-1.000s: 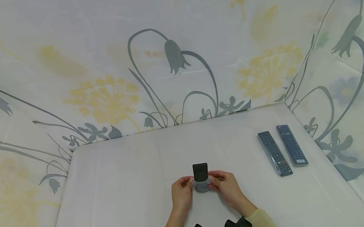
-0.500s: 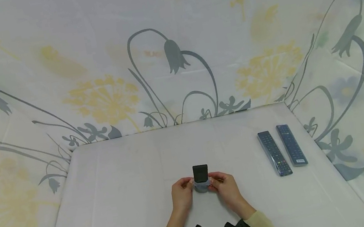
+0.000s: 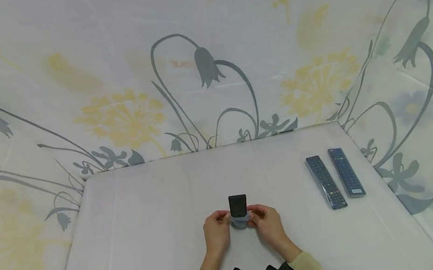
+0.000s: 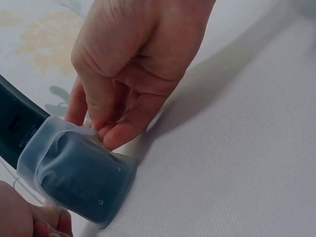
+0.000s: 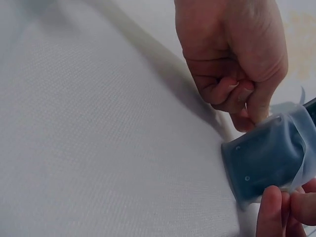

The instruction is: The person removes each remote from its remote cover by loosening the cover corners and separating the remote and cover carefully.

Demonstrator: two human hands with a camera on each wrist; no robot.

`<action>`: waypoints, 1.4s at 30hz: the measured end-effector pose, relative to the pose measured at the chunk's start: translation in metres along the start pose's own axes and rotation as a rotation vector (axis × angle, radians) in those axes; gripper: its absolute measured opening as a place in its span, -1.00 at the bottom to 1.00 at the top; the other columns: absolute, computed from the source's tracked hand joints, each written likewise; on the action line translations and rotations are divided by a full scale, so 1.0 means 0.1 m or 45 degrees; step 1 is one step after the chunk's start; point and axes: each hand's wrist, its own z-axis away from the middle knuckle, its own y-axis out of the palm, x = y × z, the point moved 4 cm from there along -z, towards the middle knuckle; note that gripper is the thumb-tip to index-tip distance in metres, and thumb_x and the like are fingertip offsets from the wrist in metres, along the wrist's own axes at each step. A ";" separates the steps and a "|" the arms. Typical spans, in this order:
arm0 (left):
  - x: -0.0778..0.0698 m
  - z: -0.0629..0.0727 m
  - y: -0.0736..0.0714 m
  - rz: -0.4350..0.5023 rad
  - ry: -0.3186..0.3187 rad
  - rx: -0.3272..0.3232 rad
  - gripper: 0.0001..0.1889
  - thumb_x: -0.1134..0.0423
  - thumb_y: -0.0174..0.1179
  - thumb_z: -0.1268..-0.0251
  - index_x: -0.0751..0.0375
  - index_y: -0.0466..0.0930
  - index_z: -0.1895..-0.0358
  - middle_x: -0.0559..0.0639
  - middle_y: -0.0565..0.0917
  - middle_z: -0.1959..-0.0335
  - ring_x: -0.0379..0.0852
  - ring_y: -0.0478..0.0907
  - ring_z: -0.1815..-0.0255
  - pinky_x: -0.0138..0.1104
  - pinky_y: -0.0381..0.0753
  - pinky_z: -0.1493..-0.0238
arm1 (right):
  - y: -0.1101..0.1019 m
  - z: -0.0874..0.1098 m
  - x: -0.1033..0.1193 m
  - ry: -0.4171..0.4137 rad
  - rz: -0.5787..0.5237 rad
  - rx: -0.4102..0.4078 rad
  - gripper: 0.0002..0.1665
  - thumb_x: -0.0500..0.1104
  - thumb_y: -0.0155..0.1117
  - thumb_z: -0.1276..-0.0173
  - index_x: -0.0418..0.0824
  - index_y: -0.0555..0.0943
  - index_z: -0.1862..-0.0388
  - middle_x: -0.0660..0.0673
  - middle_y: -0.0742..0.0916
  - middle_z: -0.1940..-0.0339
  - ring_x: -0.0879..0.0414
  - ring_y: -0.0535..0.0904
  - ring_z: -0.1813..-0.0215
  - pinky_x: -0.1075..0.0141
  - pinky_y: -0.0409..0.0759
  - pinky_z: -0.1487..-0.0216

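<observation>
Grip: left hand (image 3: 217, 235) and right hand (image 3: 271, 228) pinch opposite edges of translucent sleeve (image 4: 81, 173) | Position: dark remote-like device (image 3: 238, 206), one end sleeved, between hands over worktop (image 3: 151, 230) | Change: pose nearly constant over the last second; sleeve work judged unfinished, far end bare

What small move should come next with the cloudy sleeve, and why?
Probably ease the cloudy sleeve farther up the dark device, both sides together: the left hand and right hand pinch its opposite edges, the rim looks folded, and the device's upper part is bare.
</observation>
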 end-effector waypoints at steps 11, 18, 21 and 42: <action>-0.04 0.02 -0.05 0.014 0.002 0.000 -0.95 0.39 0.30 -0.28 0.23 0.74 0.30 -0.08 0.63 0.53 -0.23 0.51 0.56 -0.36 0.48 0.48 | 0.01 0.01 0.00 -0.013 0.052 -0.006 -0.78 -0.51 0.20 -0.35 -0.47 0.66 0.05 -0.17 0.68 0.33 0.11 0.62 0.36 0.34 0.66 0.32; -0.03 0.00 -0.03 0.187 -0.066 0.086 -0.90 0.34 0.26 -0.36 0.31 0.70 0.21 -0.03 0.65 0.48 -0.16 0.59 0.58 -0.41 0.55 0.51 | 0.01 0.02 -0.01 0.028 -0.022 -0.032 -0.72 -0.50 0.16 -0.36 -0.50 0.63 -0.02 -0.17 0.67 0.32 0.13 0.63 0.37 0.37 0.65 0.30; -0.01 -0.03 -0.02 0.282 -0.143 0.137 -0.84 0.30 0.25 -0.38 0.35 0.68 0.16 -0.02 0.66 0.49 -0.18 0.58 0.58 -0.42 0.52 0.53 | 0.01 0.01 0.00 0.031 -0.039 -0.038 -0.71 -0.49 0.15 -0.36 -0.51 0.63 -0.03 -0.18 0.68 0.29 0.12 0.63 0.36 0.38 0.64 0.29; -0.03 -0.01 -0.04 0.660 -0.392 0.218 -0.74 0.33 0.31 -0.32 0.42 0.65 0.01 -0.09 0.67 0.44 -0.22 0.59 0.49 -0.44 0.44 0.49 | 0.00 0.09 0.09 0.255 -0.251 -0.002 -0.63 -0.25 0.10 -0.54 -0.47 0.52 -0.19 -0.12 0.66 0.25 0.13 0.61 0.26 0.31 0.65 0.19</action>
